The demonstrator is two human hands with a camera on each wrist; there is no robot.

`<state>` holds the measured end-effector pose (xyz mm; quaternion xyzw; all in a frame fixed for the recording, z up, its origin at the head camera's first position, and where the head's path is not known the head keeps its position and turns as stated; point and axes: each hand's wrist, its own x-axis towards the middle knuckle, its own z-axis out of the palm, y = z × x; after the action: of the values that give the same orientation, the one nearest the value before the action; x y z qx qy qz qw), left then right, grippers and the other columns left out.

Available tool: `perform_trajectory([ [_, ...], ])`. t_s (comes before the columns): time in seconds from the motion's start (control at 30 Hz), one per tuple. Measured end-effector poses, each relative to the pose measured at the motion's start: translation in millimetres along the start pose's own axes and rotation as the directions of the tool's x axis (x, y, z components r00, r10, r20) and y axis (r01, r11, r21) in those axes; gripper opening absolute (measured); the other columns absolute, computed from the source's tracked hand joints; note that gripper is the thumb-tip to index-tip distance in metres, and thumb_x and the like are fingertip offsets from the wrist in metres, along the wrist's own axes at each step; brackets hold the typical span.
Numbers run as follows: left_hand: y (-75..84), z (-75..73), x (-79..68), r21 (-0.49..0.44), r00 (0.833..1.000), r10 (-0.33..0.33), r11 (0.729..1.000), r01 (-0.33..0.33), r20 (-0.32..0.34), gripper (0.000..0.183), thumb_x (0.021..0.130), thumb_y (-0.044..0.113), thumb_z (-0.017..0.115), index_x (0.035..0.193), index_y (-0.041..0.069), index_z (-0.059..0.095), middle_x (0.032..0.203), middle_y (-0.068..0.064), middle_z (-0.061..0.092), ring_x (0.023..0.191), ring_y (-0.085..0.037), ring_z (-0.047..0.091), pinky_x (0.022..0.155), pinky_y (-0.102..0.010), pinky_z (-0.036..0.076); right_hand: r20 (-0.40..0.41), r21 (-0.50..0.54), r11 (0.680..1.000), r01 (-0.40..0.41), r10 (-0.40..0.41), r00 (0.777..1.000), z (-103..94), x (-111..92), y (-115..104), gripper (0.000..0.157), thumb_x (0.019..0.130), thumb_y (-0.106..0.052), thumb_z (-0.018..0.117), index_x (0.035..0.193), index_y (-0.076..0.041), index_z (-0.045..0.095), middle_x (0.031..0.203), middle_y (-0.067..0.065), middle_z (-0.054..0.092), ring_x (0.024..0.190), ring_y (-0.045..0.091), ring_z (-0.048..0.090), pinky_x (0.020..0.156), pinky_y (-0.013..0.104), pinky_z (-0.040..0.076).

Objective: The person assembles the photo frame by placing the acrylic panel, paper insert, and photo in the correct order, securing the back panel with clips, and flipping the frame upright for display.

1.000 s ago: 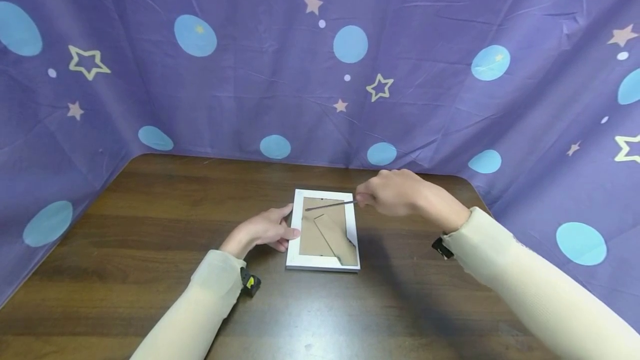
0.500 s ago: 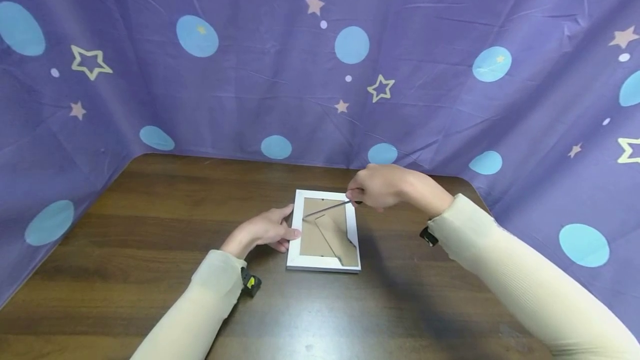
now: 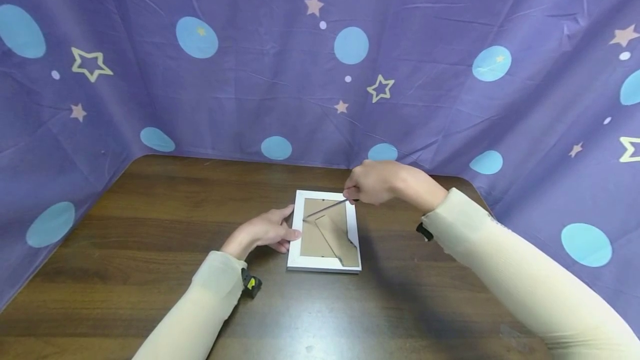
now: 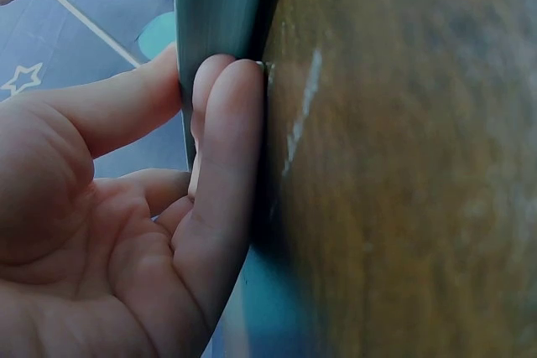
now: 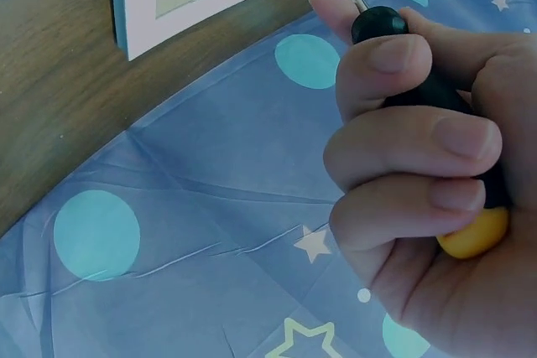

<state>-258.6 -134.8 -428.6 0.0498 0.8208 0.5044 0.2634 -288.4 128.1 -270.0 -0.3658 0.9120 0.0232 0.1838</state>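
A white picture frame [image 3: 296, 244] lies back side up on the table, its brown backing board [image 3: 312, 240] and folded stand showing. My left hand [image 3: 267, 230] grips its left edge, thumb on top and fingers at the side and underneath, as the left wrist view shows. In my right hand [image 3: 375, 182] I hold a screwdriver [image 5: 474, 236] with a black and yellow handle, fingers curled round it. The screwdriver's thin metal shaft [image 3: 327, 208] slants down across the backing, its tip at the inner left edge of the frame's border.
The dark wooden table [image 3: 165, 249] extends on all sides of the frame. A purple curtain [image 3: 300, 115] with stars and blue dots hangs behind the table and along both sides.
My right hand has moved left and slightly away from me, tilting the screwdriver more steeply. Its tip has shifted toward the frame's inner left edge. The left hand and frame stay put.
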Motion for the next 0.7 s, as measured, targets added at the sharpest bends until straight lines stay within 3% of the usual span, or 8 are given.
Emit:
perform_trajectory([
  [0.37, 4.2, 1.4, 0.1, -0.004, 1.0, -0.011, 1.0, 0.011, -0.003, 0.09, 0.102, 0.009, 0.072, 0.169, 0.001, 0.013, 0.089, -0.014, 0.06, 0.072, -0.019, 0.064, 0.07, -0.033, 0.068, 0.043, 0.04, 0.999, -0.012, 0.01, 0.999, -0.9, -2.1, 6.8, 0.029, 0.111, -0.023, 0.056, 0.093, -0.021, 0.079, 0.077, -0.006, 0.065, 0.064, 0.005, 0.054, 0.062, 0.023, 0.049],
  [0.6, 3.8, 2.1, -0.4, -0.01, 1.0, -0.011, 1.0, 0.011, -0.007, 0.088, 0.103, 0.008, 0.071, 0.169, 0.001, 0.014, 0.088, -0.014, 0.06, 0.071, -0.018, 0.064, 0.069, -0.032, 0.068, 0.05, -0.052, 0.999, -0.003, 0.006, 0.999, -8.0, 1.8, -0.6, 0.029, 0.111, -0.026, 0.057, 0.095, -0.023, 0.081, 0.096, -0.008, 0.074, 0.087, 0.012, 0.061, 0.087, 0.035, 0.058],
  [0.7, 3.2, 2.5, -0.6, -0.002, 1.0, -0.014, 1.0, 0.014, -0.01, 0.087, 0.103, 0.008, 0.07, 0.169, 0.001, 0.015, 0.087, -0.013, 0.06, 0.07, -0.018, 0.064, 0.069, -0.032, 0.068, 0.06, -0.084, 0.996, -0.001, 0.006, 0.998, -13.0, 4.2, -5.3, 0.029, 0.11, -0.026, 0.057, 0.093, -0.023, 0.081, 0.099, -0.007, 0.076, 0.091, 0.013, 0.065, 0.088, 0.036, 0.059],
])
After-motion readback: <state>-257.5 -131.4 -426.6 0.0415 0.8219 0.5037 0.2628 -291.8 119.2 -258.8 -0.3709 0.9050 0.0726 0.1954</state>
